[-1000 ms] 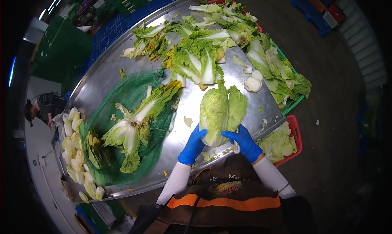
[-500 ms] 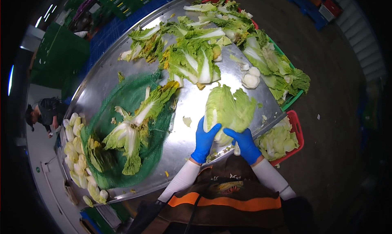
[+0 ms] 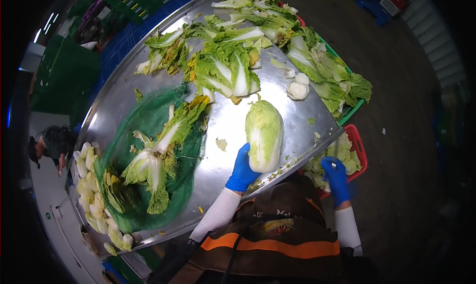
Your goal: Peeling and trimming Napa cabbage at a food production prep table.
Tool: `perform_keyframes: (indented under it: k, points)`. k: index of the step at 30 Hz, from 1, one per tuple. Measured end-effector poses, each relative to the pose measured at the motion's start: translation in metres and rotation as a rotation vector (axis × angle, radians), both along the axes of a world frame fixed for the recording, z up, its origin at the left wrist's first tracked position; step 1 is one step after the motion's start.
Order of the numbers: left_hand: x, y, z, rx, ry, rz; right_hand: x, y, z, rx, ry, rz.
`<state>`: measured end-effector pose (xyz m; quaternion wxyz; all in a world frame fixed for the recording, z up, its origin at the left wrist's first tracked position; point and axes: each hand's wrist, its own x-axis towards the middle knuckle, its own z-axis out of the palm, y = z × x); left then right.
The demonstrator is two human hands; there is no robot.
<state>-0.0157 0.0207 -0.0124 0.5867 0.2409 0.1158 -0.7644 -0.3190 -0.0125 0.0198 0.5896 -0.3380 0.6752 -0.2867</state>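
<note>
A napa cabbage (image 3: 265,135) with a pale green, rounded top and white base lies near the front edge of the steel table (image 3: 233,127). My left hand (image 3: 242,171), in a blue glove, grips its lower left side. Off the table's right edge, my blue-gloved right hand (image 3: 335,177) hovers over the red crate (image 3: 358,145) of pale loose cabbage leaves (image 3: 347,152). Its fingers are closed, and a small whitish piece shows at them; its kind I cannot make out.
A green mesh bag (image 3: 181,189) with torn leaves (image 3: 153,165) lies on the left. Several trimmed cabbages (image 3: 91,185) line the left edge. Discarded outer leaves (image 3: 223,68) and cut stem ends (image 3: 298,88) lie farther back. A green crate (image 3: 353,110) overflows at the right. A person (image 3: 49,145) stands far left.
My right hand has left the cabbage and moved right, over the red crate. The loose outer leaf is off the cabbage, which now stays in my left hand alone.
</note>
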Motion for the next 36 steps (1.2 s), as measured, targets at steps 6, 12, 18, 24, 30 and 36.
perform_keyframes:
  k: [6,12,18,24,30,36]
  points:
    - [-0.009,0.001,-0.002,-0.073,-0.166,-0.106,0.113,-0.02,0.031,-0.118,-0.323,0.167]
    - [-0.006,0.004,-0.016,0.019,-0.271,-0.092,0.125,-0.017,0.034,-0.003,-0.345,0.227]
    - [-0.022,-0.003,-0.005,-0.079,-0.543,-0.02,0.123,-0.016,0.049,-0.397,-0.532,-0.263]
    - [-0.027,0.0,-0.012,-0.086,-0.712,0.085,0.127,-0.021,0.021,-0.078,-0.275,0.27]
    - [-0.019,-0.004,-0.002,-0.186,-1.283,0.045,0.137,-0.023,0.015,-0.193,-0.305,0.238]
    - [-0.018,-0.005,0.009,-0.197,-1.356,0.039,0.135,-0.027,-0.001,-0.08,-0.287,0.239]
